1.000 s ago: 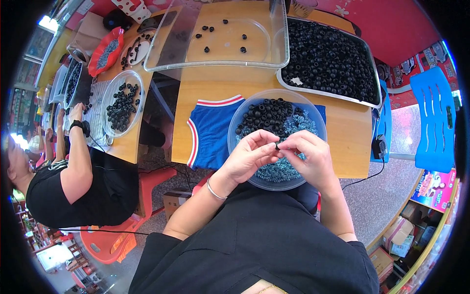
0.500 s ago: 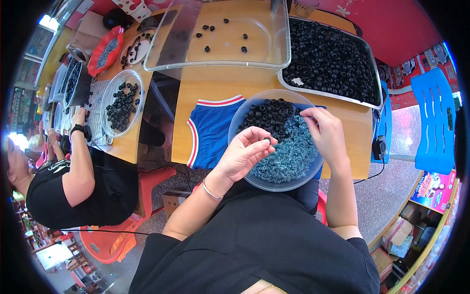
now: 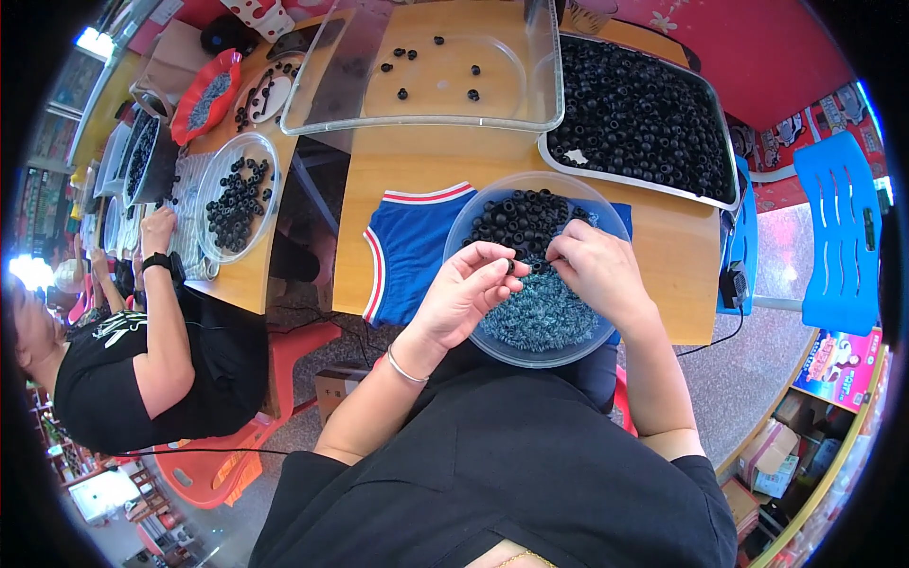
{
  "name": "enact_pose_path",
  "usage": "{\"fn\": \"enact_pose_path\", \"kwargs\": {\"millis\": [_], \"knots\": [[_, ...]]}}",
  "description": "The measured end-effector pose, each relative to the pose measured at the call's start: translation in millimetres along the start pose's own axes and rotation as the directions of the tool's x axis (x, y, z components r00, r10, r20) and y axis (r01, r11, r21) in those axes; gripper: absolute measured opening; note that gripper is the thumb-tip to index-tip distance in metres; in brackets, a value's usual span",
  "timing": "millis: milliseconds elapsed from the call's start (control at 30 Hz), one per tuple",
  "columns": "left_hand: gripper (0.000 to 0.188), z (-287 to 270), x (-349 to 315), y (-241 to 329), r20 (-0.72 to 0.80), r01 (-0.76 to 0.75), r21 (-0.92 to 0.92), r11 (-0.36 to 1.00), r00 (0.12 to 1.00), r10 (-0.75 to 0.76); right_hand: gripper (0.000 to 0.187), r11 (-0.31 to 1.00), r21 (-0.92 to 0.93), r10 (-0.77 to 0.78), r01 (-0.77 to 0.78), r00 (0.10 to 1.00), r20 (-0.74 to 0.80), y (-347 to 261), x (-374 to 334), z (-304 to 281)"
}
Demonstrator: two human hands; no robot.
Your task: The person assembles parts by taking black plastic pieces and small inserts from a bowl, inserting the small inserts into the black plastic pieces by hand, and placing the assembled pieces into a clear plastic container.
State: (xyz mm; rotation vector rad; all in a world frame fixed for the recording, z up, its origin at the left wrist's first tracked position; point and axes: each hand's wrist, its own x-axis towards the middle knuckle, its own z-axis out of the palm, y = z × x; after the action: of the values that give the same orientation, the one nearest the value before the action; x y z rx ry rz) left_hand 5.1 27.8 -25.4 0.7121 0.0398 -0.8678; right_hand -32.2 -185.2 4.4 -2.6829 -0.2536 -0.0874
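Observation:
A clear round bowl [image 3: 454,216] sits close in front of me. Black round beads with holes [image 3: 516,222] fill its far left part, and small teal translucent pieces [image 3: 544,320] fill its near part. Over the bowl's left side, my left hand [image 3: 456,295] pinches one black bead [image 3: 511,267] between thumb and fingertips. My right hand [image 3: 604,273] is closed in a pinch just right of that bead, above the contents. Whatever lies between its fingertips is too small to make out.
Blue cloth with red-and-white trim [image 3: 417,241] lies under the bowl on the wooden table [image 3: 663,246]. Beyond are a tray of black beads [image 3: 644,118] and a clear bin [image 3: 426,124]. At left, a co-worker [image 3: 142,369] sits near another bead bowl [image 3: 237,204]. A blue chair [image 3: 838,232] stands right.
My right hand has moved left and nearer, from the bowl's far right side to beside the bead in my left hand. The left hand has barely shifted, still holding the bead.

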Motion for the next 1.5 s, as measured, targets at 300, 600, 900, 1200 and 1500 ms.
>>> {"fn": "enact_pose_path", "kwargs": {"millis": [300,600,900,1200,1500], "knots": [[0.020,4.4,-2.2,5.7,-0.030,-0.004,-0.026,1.000,1.000,0.003,0.012,0.991,-0.131,0.030,-0.034,0.999,-0.036,-7.5,1.6,10.8],[0.021,3.3,-1.1,3.1,0.014,-0.017,-0.027,0.999,1.000,0.017,0.014,0.989,0.116,0.098,-0.088,0.992,-0.084,-16.4,1.4,-5.6],[0.019,5.9,0.2,-5.8,0.030,0.002,-0.084,0.996,1.000,0.000,0.015,0.815,0.578,0.091,0.050,0.973,-0.213,-42.7,-7.4,-13.3],[0.017,8.7,0.0,-8.8,0.010,-0.009,-0.078,0.997,1.000,0.010,0.015,0.869,0.492,0.092,0.059,0.956,-0.278,-45.8,-13.7,-8.2],[0.015,13.9,-0.7,-10.2,0.005,-0.057,-0.049,0.997,0.998,0.058,0.012,0.781,0.622,0.262,-0.055,0.933,-0.248,-46.6,-17.4,0.1]]}}
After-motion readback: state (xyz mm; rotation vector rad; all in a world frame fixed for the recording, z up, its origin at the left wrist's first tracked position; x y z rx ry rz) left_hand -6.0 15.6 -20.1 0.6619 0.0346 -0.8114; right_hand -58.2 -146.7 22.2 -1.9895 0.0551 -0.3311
